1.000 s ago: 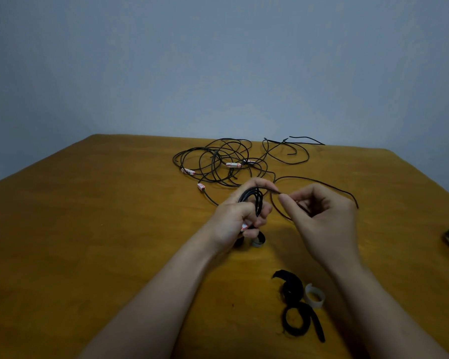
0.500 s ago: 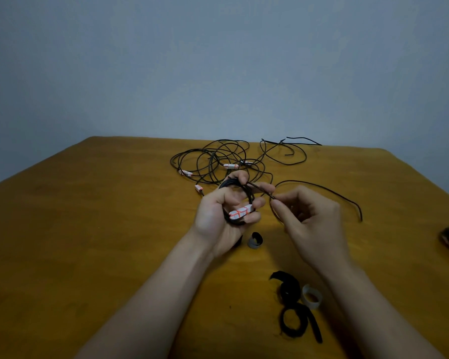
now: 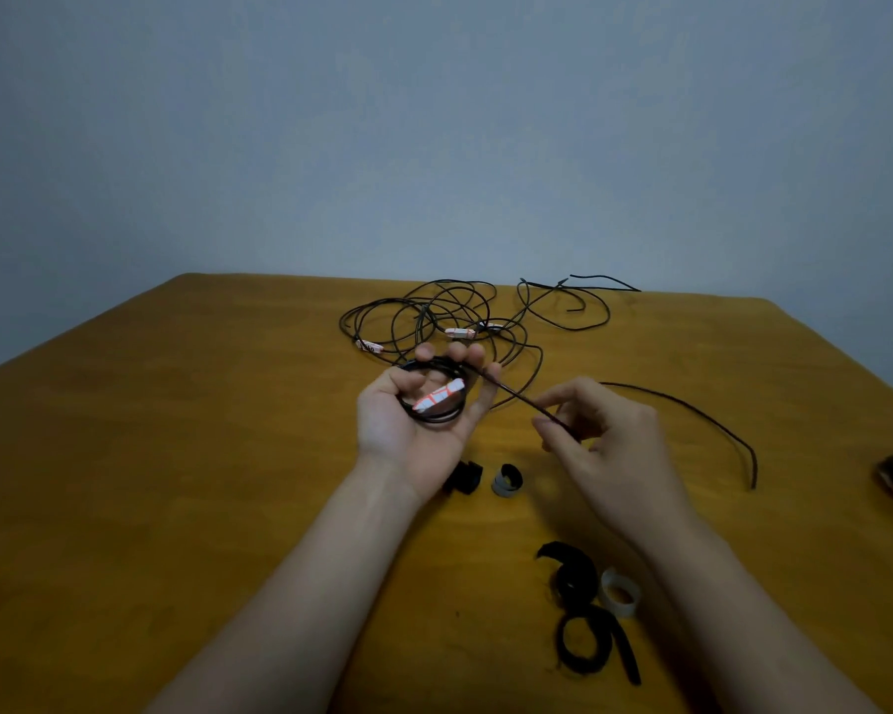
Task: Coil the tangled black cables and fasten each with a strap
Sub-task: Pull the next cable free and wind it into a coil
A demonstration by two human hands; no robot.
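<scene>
We're on a single wide-angle camera worn on the person's head, looking forward and tilted down across the brown wooden table [image 3: 176,456]. Both bare forearms [image 3: 300,584] reach in from the bottom edge, so we're in close. The left hand [image 3: 413,427], holding a small coil of black cable [image 3: 431,418], and the right hand [image 3: 609,440], pinching a loose black cable strand [image 3: 516,399], sit mid-frame. Beyond the table's far edge, the plain grey-blue wall [image 3: 434,121] fills the upper part of the view.

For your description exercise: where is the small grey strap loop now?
Head view: the grey strap loop lies on the table near centre, just right of a black strap loop, between the left hand and right hand.
</scene>
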